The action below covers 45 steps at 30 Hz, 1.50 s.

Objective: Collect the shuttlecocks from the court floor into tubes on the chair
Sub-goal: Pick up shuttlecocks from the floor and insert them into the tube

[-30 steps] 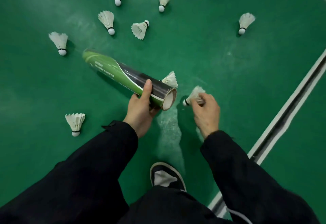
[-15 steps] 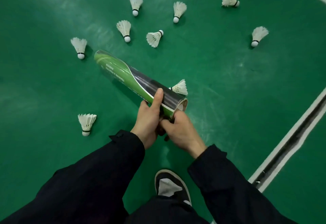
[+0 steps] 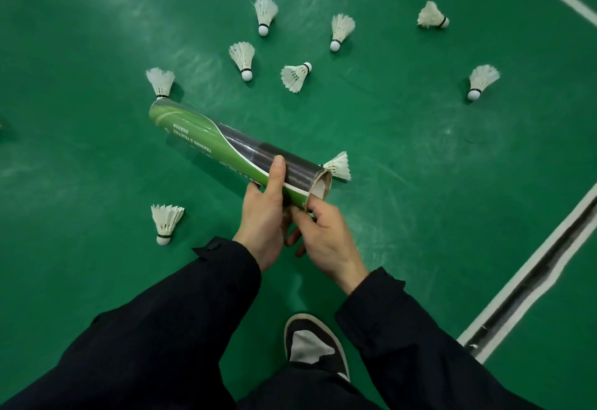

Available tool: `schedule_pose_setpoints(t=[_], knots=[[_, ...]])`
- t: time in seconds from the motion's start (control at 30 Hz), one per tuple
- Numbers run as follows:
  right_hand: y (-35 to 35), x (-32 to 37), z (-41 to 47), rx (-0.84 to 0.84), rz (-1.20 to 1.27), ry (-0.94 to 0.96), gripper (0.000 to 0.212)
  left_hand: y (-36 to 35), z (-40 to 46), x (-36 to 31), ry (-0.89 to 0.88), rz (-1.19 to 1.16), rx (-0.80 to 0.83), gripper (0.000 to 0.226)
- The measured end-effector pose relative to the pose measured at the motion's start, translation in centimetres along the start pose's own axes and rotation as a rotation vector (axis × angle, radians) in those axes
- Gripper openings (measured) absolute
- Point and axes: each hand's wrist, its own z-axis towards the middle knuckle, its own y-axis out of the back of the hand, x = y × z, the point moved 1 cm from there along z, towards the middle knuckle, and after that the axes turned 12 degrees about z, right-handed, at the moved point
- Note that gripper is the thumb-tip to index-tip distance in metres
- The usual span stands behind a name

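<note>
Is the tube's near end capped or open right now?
Open. The tube, gripped by the left hand, shows a bare cardboard rim with no cap; the right hand touches that rim.

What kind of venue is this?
Most likely an indoor badminton court: green sports flooring with a white boundary line, scattered shuttlecocks, and a shuttle tube held in the left hand.

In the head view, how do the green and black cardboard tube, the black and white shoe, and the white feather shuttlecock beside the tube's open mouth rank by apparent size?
1. Green and black cardboard tube, clearly largest.
2. Black and white shoe, partly hidden by clothing and nearer the camera.
3. White feather shuttlecock, smallest.
</note>
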Motion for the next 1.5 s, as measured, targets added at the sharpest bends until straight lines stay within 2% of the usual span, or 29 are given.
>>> schedule_pose_setpoints(t=[0.1, 0.2, 0.27, 0.33, 0.4, 0.5, 0.57, 0.63, 0.7, 0.77, 0.83, 0.9, 0.97, 1.17, 1.4, 1.5], knots=[[0.5, 0.4, -0.1, -0.034, 0.044, 0.125, 0.019, 0.5, 0.2, -0.5, -0.009, -0.094, 0.003, 0.062], [2.1, 0.1, 1.0, -0.258, 0.023, 0.257, 0.02, 1.8, 0.9, -0.7, -0.031, -0.157, -0.046, 0.065], [3.6, -1.3, 4.1, -0.366, -0.271, 0.233, 0.025, 2.7, 0.9, -0.8, -0.026, -0.181, -0.052, 0.066], [4.9, -3.1, 7.8, -0.3, -0.752, 0.139, 0.037, 3.3, 0.9, -0.7, -0.015, -0.18, -0.032, 0.065], [5.8, -4.3, 11.0, -0.184, -1.109, 0.089, 0.055, 3.7, 0.5, -0.7, 0.002, -0.171, -0.009, 0.062], [7.4, -5.5, 14.1, -0.098, -1.332, 0.009, 0.067, 4.2, 0.2, -1.0, 0.004, -0.168, -0.005, 0.057], [8.7, -6.2, 14.1, -0.105, -1.318, -0.067, 0.055, 4.4, 0.3, -1.1, 0.006, -0.179, -0.02, 0.05], [9.2, -6.1, 12.9, -0.15, -1.133, -0.065, 0.042, 4.5, 0.3, -1.3, 0.011, -0.197, -0.036, 0.047], [8.4, -4.8, 10.3, -0.241, -0.693, -0.064, 0.047, 4.5, 0.3, -1.6, 0.01, -0.193, -0.049, 0.052], [6.7, -2.1, 6.3, -0.281, -0.23, 0.031, 0.048, 4.5, 0.4, -1.8, -0.005, -0.191, -0.067, 0.058], [5.1, 0.1, 2.2, -0.23, -0.04, 0.165, 0.039, 4.4, 0.4, -1.7, -0.019, -0.2, -0.073, 0.059], [3.8, 1.2, -0.6, -0.157, -0.048, 0.228, 0.034, 4.2, 0.4, -1.7, -0.028, -0.206, -0.079, 0.06], [2.7, 1.2, -1.5, -0.119, -0.134, 0.216, 0.033, 3.9, 0.2, -1.7, -0.035, -0.204, -0.089, 0.062], [0.4, 1.2, -0.5, -0.23, -0.343, 0.271, 0.029, 3.4, -0.4, -1.6, -0.034, -0.181, -0.074, 0.063], [-0.9, 2.2, -0.8, -0.175, -0.369, 0.331, 0.041, 3.6, -1.0, -1.8, -0.03, -0.193, -0.104, 0.066], [-1.7, 2.7, -1.3, -0.151, -0.295, 0.351, 0.054, 3.9, -1.0, -1.8, -0.032, -0.197, -0.114, 0.066]])
